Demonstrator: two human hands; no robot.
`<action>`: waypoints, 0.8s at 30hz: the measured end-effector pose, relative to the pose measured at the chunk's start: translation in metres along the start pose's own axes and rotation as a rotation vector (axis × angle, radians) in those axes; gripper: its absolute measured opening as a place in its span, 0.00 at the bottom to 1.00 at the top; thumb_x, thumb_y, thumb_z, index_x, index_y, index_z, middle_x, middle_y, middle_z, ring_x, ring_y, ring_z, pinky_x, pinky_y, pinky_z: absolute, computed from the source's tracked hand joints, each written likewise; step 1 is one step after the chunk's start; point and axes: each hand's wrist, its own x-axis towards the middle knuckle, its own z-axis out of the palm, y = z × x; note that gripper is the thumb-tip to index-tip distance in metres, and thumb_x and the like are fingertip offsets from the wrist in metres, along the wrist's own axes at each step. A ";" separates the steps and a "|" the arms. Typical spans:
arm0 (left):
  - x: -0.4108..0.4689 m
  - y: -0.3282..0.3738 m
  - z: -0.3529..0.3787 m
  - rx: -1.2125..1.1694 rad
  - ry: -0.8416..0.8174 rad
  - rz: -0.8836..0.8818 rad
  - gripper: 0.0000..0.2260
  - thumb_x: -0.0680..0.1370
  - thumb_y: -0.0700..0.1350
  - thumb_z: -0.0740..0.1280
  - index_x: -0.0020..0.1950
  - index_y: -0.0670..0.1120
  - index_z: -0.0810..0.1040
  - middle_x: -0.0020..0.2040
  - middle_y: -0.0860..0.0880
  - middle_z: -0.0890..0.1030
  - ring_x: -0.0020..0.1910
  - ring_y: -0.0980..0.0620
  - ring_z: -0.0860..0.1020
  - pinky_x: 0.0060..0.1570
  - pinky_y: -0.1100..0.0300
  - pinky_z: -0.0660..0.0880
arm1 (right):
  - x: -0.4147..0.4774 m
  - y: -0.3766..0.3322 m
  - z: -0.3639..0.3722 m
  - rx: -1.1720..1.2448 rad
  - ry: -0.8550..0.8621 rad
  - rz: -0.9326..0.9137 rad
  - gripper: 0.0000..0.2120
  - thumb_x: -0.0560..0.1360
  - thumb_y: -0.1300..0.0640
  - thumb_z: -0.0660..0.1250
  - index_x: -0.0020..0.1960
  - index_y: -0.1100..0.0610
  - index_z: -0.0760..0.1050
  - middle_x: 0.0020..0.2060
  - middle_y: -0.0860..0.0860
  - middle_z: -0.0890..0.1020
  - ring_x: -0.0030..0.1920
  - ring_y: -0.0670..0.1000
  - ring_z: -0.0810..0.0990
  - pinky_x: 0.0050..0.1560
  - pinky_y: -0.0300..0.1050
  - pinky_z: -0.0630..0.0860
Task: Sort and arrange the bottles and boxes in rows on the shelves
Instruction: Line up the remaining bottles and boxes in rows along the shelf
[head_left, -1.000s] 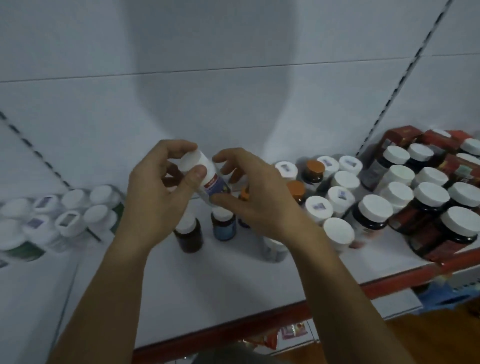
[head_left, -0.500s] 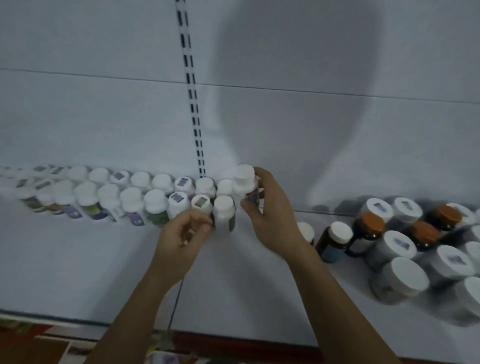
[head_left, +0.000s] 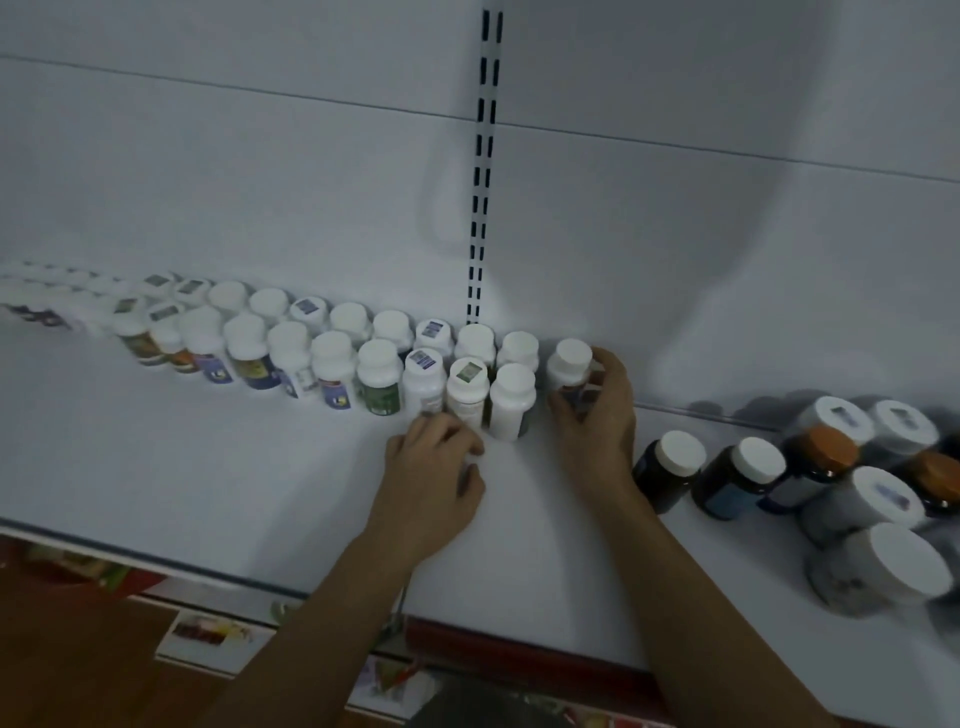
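While the right hand (head_left: 597, 431) grips the white-capped bottle (head_left: 570, 364) on the pale shelf (head_left: 208, 467), double rows (head_left: 291, 348) stretch left of its fingers. The left hand (head_left: 431, 473) curls at the front row's foot, grip unclear. Dark jars (head_left: 670, 467) stand to the right.

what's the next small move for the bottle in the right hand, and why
Probably slide the held bottle left until it meets the end bottles: the right hand grips it upright, with a visible gap beside them.
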 end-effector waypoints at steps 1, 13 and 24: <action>0.000 0.000 0.000 0.017 0.008 -0.001 0.09 0.70 0.47 0.67 0.50 0.51 0.79 0.52 0.55 0.76 0.54 0.49 0.75 0.48 0.51 0.71 | 0.000 -0.001 -0.001 0.013 0.002 0.019 0.28 0.74 0.58 0.74 0.69 0.47 0.68 0.55 0.50 0.79 0.50 0.50 0.80 0.55 0.47 0.79; 0.001 0.006 -0.002 0.171 -0.007 -0.028 0.08 0.71 0.47 0.65 0.49 0.48 0.76 0.48 0.51 0.74 0.51 0.46 0.74 0.45 0.50 0.72 | -0.034 -0.023 -0.014 -0.148 -0.049 -0.144 0.42 0.74 0.65 0.70 0.81 0.55 0.52 0.75 0.56 0.62 0.69 0.50 0.68 0.60 0.27 0.63; -0.013 0.039 0.022 0.292 0.024 -0.196 0.21 0.74 0.49 0.55 0.60 0.41 0.77 0.57 0.40 0.77 0.54 0.38 0.75 0.53 0.43 0.75 | -0.037 -0.059 -0.137 -0.654 -0.292 -0.405 0.22 0.76 0.54 0.69 0.68 0.51 0.71 0.65 0.54 0.73 0.65 0.58 0.70 0.63 0.58 0.71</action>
